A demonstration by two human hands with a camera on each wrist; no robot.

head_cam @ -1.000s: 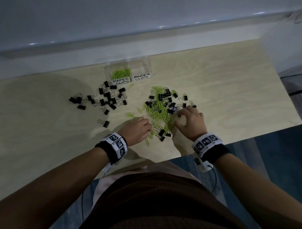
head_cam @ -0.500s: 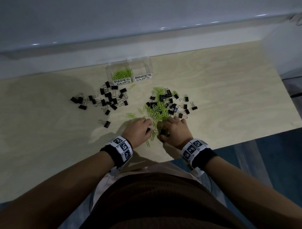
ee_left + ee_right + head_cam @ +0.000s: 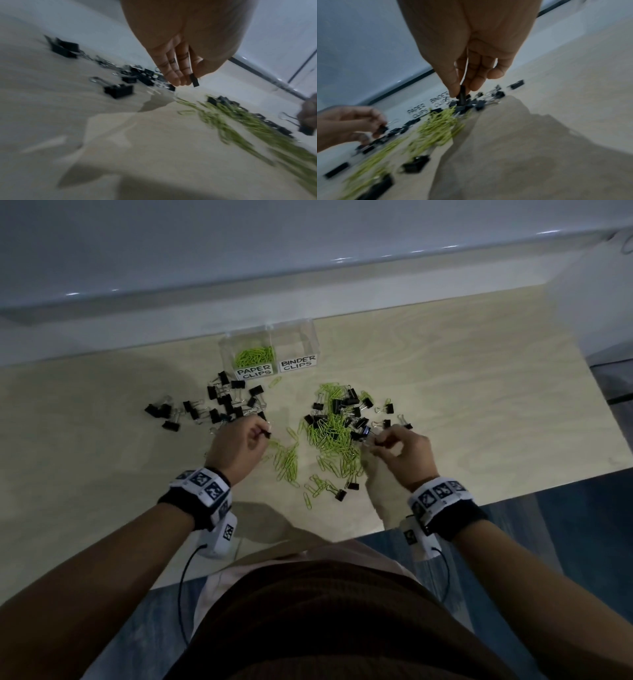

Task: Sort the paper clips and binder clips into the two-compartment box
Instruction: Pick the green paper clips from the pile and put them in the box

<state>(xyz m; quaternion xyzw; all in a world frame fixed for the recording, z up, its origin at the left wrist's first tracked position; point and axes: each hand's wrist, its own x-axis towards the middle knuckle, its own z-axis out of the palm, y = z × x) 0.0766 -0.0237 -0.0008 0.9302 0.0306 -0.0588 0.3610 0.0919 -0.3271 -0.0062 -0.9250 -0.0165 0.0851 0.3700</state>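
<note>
A: Change since half a second ago: the left hand is found shifted left and farther from the table edge, away from the green pile; the right hand is found shifted right. The two hands, almost touching then, are now well apart.

B: Item, left hand: one black binder clip is pinched between thumb and fingertips, held just above the table. The other fingers are pressed together and curled downward.

A: Item, right hand: a second black binder clip is pinched between thumb and forefinger over the right edge of the mixed pile. Whether it is lifted clear of the clips beneath cannot be told; the wrist view is blurred.

B: Item, mixed pile: green paper clips tangled with black binder clips, located between the hands and in front of the box. A looser trail of green clips is spread toward the near table edge.

A: Item, separated binder clips: a black group is laid out left of the box, just beyond the left hand.

B: Item, two-compartment box: clear plastic, placed at the far side of the table by the wall. Green clips are held in the left compartment, labelled PAPER CLIPS. No contents are made out in the right compartment, labelled BINDER CLIPS.
</note>
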